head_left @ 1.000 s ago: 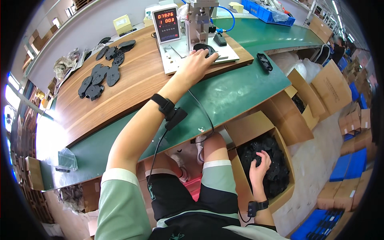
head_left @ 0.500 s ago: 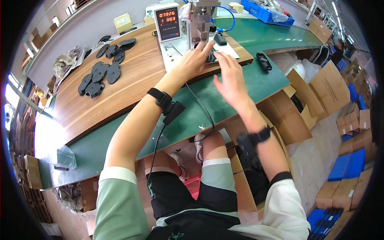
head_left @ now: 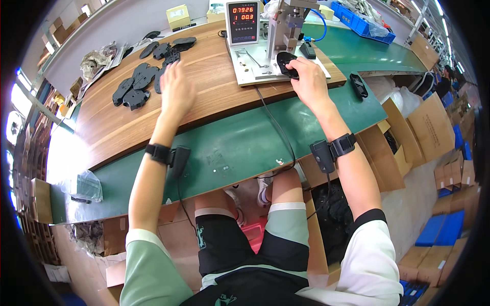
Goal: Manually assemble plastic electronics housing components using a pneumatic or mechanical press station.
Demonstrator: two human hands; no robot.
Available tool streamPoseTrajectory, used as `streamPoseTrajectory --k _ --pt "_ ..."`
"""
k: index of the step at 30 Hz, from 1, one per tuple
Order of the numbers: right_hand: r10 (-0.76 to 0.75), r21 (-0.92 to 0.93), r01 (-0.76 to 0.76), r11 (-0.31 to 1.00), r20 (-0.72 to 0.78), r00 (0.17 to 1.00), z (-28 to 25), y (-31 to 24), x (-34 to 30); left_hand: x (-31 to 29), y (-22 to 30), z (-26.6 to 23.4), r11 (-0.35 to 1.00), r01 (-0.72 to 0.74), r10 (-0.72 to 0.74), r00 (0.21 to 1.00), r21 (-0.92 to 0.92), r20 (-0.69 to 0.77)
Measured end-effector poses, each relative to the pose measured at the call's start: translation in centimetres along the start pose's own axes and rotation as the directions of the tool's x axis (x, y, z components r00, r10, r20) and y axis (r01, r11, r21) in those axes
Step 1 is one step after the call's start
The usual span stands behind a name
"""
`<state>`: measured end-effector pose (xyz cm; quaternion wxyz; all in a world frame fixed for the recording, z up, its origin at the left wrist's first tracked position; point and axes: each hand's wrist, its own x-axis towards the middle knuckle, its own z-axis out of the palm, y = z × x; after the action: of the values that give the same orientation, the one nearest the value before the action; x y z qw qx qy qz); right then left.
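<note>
In the head view, the right hand [head_left: 306, 76] reaches forward to the grey metal base plate [head_left: 258, 69] of a small press machine [head_left: 288, 23] standing on the wooden desk [head_left: 204, 97]. Its grip is closed on a flat black sole-shaped rubber piece [head_left: 287, 64], which lies on the plate just below the machine's upright column. A black wrist strap with a small box [head_left: 332, 150] sits on that forearm.

The left hand [head_left: 176, 89] hovers above the wooden desk with fingers spread and palm down; its grip is open and holds nothing. Just beyond its fingertips lies a scattered pile of flat black sole-shaped pieces [head_left: 140, 84], running toward the desk's far left edge.

A grey counter box with red digits [head_left: 242, 20] stands at the plate's left rear corner. A green conveyor belt [head_left: 245, 143] runs along the near side of the desk, and another black piece [head_left: 359, 85] rests on it to the right. Open brown cardboard boxes [head_left: 403, 137] stand beside the person's right leg.
</note>
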<state>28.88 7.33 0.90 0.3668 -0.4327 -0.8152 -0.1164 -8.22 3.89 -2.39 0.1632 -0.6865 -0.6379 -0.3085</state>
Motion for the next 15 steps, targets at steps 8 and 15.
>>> streamPoseTrajectory --k 8,15 --pt "0.007 -0.015 -0.007 1.000 0.025 1.000 -0.3 0.4 0.1 -5.0 -3.9 1.0 0.976 0.210 -0.216 0.969 0.064 0.118" --pt "0.024 -0.038 -0.022 0.999 0.050 0.998 -0.5 0.6 -0.1 -5.1 -1.8 -1.6 0.981 0.172 -0.163 0.982 -0.094 0.092"
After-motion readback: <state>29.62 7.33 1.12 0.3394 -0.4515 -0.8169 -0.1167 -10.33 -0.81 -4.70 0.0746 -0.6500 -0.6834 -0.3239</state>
